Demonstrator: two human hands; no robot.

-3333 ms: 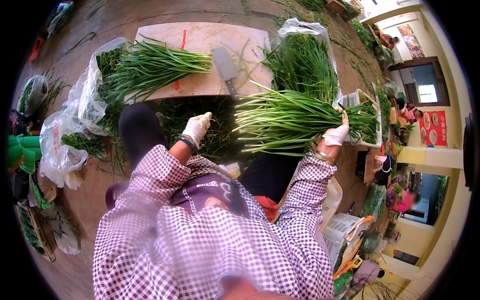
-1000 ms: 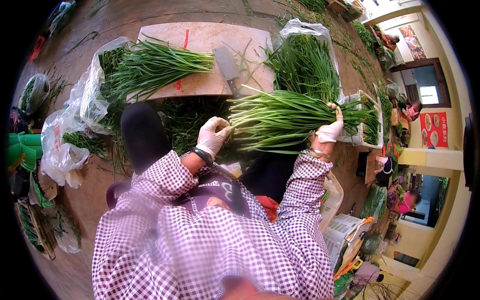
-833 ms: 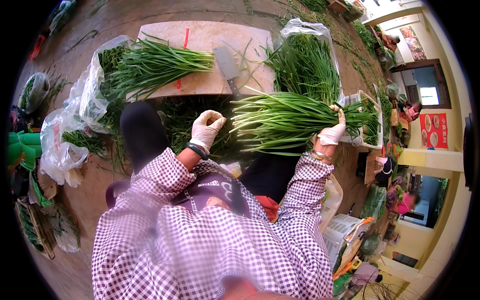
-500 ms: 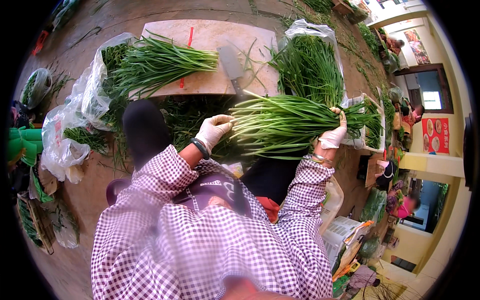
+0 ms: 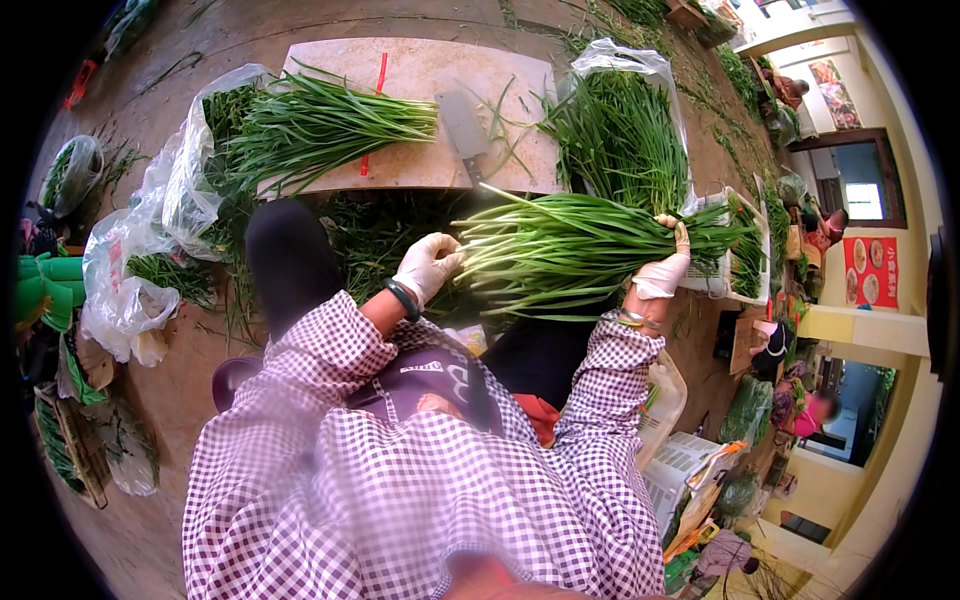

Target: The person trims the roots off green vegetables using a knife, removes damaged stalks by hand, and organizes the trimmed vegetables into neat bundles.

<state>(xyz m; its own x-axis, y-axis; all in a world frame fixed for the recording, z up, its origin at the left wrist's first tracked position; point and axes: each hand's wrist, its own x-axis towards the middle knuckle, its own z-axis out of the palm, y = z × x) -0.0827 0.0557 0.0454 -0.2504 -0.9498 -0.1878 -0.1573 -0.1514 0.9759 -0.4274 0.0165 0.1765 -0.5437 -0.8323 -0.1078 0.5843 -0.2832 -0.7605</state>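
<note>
I see the right hand (image 5: 664, 270), in a thin pale glove, closed around a thick bundle of long, flat green stalks with whitish ends (image 5: 590, 250). The grip is near the leafy end, thumb upward. I have that bundle lying sideways in front of the person, past the near right corner of the board, its whitish ends fanned to the left and its leaf tips trailing right, in front of a white plastic crate (image 5: 714, 284) with greens in it.

The left hand (image 5: 427, 268), also in a pale glove, has its fingers curled in toward the thumb, right at the whitish ends; I cannot tell whether it pinches a stalk or only meets the tips. A dark round bangle (image 5: 402, 298) circles that wrist.

Beyond both hands I make out a pale, speckled rectangular board (image 5: 425, 65). On it lie 1 loose bunch of green stalks (image 5: 325, 125), over 1 narrow red strip (image 5: 381, 75), and 1 broad grey cleaver (image 5: 461, 125); the cleaver's handle runs toward the held bundle. I find 1 clear plastic bag (image 5: 625, 56) full of greens at the board's right, and crumpled translucent bags (image 5: 188, 195) at its left.
</note>
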